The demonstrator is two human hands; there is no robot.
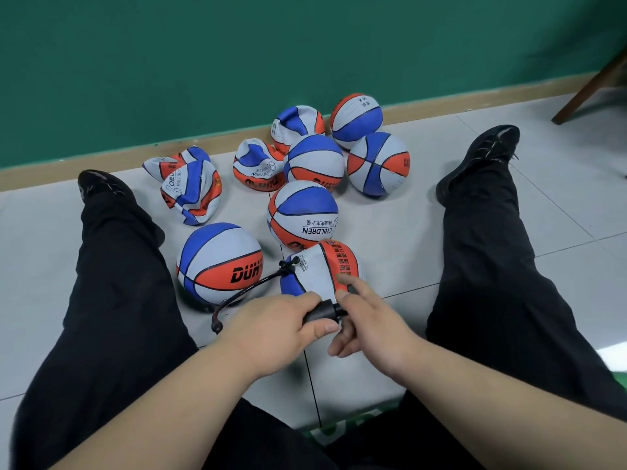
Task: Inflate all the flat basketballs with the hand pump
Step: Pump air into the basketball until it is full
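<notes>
Both hands on the hand pump [320,312], a half-flat basketball [319,269] just beyond the fingers [305,300].

The left hand [274,330], palm down, wraps the pump's smooth black barrel. The right hand [369,327] curls round the handle end, index finger stretched out; its grip is blurred. A thin black hose [247,293] loops from left of the fingers up to the sagging, pebbled red, white and blue ball touching the right fingertips. A plump round ball [219,262] sits left of the fingers, and crumpled, caved-in ones [191,188] lie farther off on the glossy tiled floor [390,232].
</notes>
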